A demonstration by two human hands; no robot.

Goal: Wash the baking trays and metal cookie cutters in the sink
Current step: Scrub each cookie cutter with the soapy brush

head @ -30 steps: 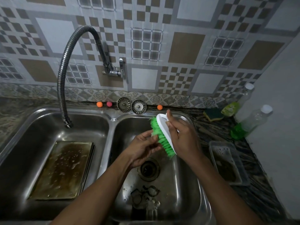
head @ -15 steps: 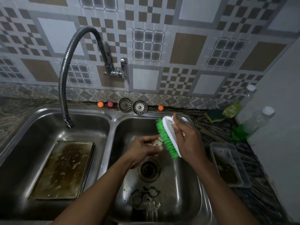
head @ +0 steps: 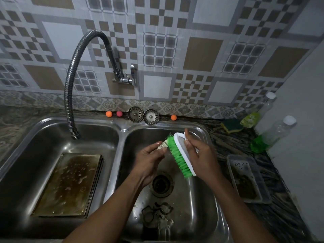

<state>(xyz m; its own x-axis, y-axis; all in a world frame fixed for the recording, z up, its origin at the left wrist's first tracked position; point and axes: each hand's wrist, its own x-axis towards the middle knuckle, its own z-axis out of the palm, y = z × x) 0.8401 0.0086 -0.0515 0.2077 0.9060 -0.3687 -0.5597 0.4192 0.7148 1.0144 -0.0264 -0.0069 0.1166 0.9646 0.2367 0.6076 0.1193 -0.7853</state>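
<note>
Patterned tiles are backing a steel double sink, which is sitting in a dark stone table. Work is taking place over the right basin. The left hand is pinching a small pale metal cutter between its fingertips and thumb, while the right hand is clamping round the white back of a green-bristled brush. The bristles are pressing against the cutter just beside the left fingertips. The main risk, in my judgement, is that the wet cutter is slipping out of so light a pinch under the brush stroke and dropping towards the open drain directly below. That drain is showing no strainer. Thin metal edges may also be nicking the fingers if the brush is pushing hard. More cutters are lying in a loose heap on the basin floor, near the drain and well below both hands, and they appear unwashed. A stack of baking trays, filmed with brown residue and suds, is lying flat in the left basin, well apart from either hand, beneath the hose tap, from which no water is visibly running. A small soiled tray is waiting on the table, to the right of the right forearm.
</note>
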